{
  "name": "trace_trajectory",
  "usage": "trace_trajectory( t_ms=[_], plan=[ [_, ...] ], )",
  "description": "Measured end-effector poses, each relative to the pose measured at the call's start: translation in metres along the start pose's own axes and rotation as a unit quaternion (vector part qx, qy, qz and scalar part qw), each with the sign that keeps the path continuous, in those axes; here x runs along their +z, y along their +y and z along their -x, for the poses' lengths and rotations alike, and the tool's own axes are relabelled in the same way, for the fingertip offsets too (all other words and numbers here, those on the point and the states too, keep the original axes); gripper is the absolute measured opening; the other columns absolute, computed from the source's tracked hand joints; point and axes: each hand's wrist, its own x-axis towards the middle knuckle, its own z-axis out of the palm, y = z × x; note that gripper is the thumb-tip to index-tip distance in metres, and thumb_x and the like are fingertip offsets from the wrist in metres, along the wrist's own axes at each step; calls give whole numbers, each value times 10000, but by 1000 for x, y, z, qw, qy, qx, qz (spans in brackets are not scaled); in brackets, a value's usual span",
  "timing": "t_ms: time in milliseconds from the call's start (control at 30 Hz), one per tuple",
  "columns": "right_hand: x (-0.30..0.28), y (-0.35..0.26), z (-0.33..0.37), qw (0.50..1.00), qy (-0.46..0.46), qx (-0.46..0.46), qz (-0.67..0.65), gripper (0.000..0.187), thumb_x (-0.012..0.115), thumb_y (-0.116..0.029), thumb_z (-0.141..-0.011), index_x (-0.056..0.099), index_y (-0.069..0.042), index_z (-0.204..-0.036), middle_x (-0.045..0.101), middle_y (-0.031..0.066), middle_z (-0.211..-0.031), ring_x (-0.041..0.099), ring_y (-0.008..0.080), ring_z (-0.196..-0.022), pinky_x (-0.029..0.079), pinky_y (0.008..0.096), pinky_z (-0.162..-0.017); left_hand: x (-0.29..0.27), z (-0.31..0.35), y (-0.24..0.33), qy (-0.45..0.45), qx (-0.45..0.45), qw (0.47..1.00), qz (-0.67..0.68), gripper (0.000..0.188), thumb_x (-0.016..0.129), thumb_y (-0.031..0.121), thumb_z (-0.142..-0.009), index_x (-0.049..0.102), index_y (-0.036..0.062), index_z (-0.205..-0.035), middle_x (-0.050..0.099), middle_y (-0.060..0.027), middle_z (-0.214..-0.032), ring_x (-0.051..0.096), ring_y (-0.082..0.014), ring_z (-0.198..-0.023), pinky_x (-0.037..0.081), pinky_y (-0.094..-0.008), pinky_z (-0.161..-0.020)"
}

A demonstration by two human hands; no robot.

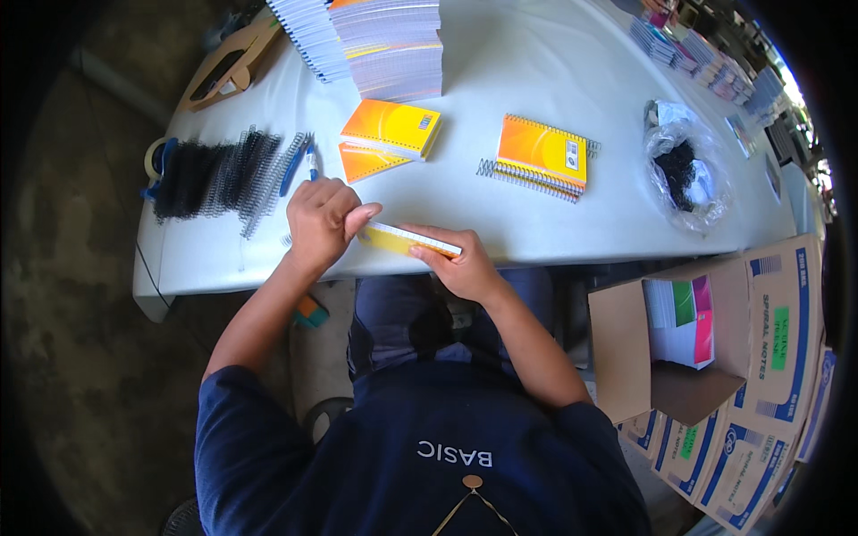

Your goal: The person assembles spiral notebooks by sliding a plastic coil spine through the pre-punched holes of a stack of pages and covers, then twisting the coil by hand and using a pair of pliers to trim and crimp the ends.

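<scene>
One yellow notepad (391,239) is just above the near edge of the bench (572,237): my right grip (466,264) pinches its right end, probably to steady it; my left grip (322,221) curls at the other end, contents hidden.

Yellow-and-white pad (391,240) at centre; orange-to-yellow notepads (390,125) upper centre; black coils (210,174) left; white surface (487,71); navy shirt (402,402) with white lettering (455,454), lower centre; brown, blue-striped cartons (755,357) lower right
</scene>
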Motion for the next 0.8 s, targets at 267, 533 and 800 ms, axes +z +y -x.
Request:
trace_trajectory(
  t_ms=[267, 533, 800],
  plan=[
    [7, 8, 10, 980, 41, -128, 146, 316, 589, 50, -800, 613, -12, -1109, 649, 140, -1047, 647, 244, -922, 499, 292, -798, 44, 24, -1, 189, -11, 980, -65, 1095, 364, 794, -712, 232, -81, -1357, 151, -288, -1430, 156, -489, -1307, 50, -613, -1028],
    [14, 8, 15, 973, 3, -171, 156, 435, 537, 102, -737, 602, -55, -1137, 625, 138, -1096, 615, 295, -985, 494, 343, -850, 28, 34, -3, 176, -17, 983, -46, 1059, 299, 773, -770, 173, -79, -1385, 68, -329, -1436, 2, -552, -1309, -106, -613, -1010],
    [9, 4, 11, 968, 1, -177, 179, 407, 571, 111, -734, 616, -40, -1109, 645, 129, -1058, 621, 274, -989, 495, 339, -841, 42, 37, -7, 182, 87, 977, -75, 978, 335, 784, -742, 370, -6, -1318, 271, -346, -1345, 77, -515, -1293, -21, -637, -987]
  ],
)
